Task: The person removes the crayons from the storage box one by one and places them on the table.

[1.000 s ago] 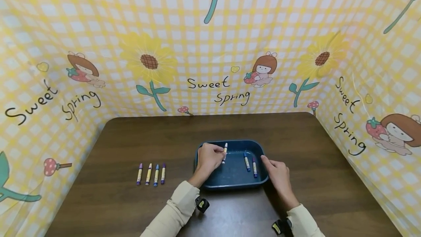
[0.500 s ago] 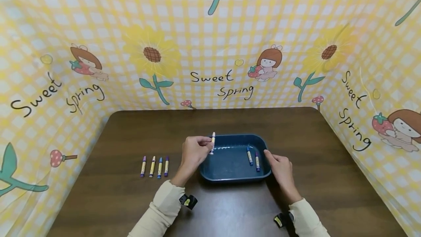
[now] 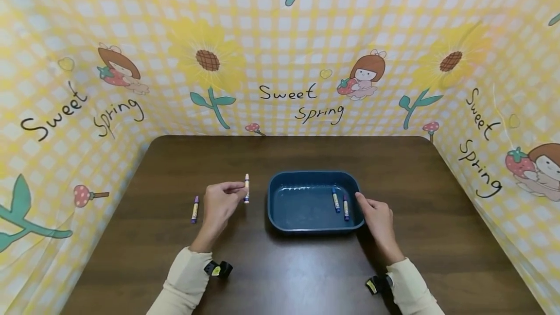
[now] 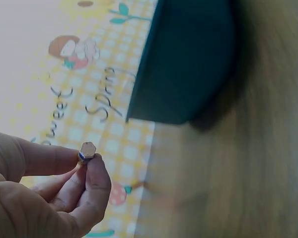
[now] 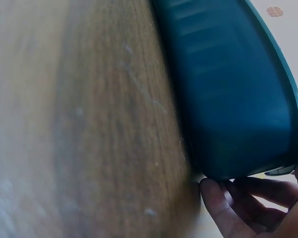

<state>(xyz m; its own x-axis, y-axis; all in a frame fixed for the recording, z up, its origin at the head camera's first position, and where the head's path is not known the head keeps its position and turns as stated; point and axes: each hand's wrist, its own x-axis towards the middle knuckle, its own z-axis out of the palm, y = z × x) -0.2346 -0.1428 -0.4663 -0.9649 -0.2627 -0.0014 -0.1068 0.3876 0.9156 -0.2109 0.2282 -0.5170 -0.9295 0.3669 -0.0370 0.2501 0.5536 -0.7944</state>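
Observation:
My left hand (image 3: pixel 220 203) pinches a crayon (image 3: pixel 247 188) with a pale tip between thumb and fingers, upright over the table left of the tray. In the left wrist view, the end of this crayon (image 4: pixel 88 149) points at the camera. My right hand (image 3: pixel 377 218) grips the right end of a dark blue tray (image 3: pixel 312 228), its fingers against the outer wall in the right wrist view. Inside the tray lie a blue crayon (image 3: pixel 336 201) and a purple crayon (image 3: pixel 346 208), both toward the right. Another purple crayon (image 3: pixel 194 209) lies on the table left of my left hand, which hides the crayons beside it.
The brown wooden table (image 3: pixel 297 276) carries everything. A yellow checked cloth (image 3: pixel 288 62) with printed flowers and figures stands as a wall at the back and both sides.
My left hand has lifted the pale-tipped crayon out of the tray and carried it left, now covering part of the crayon row. The right hand has stayed at the tray's end.

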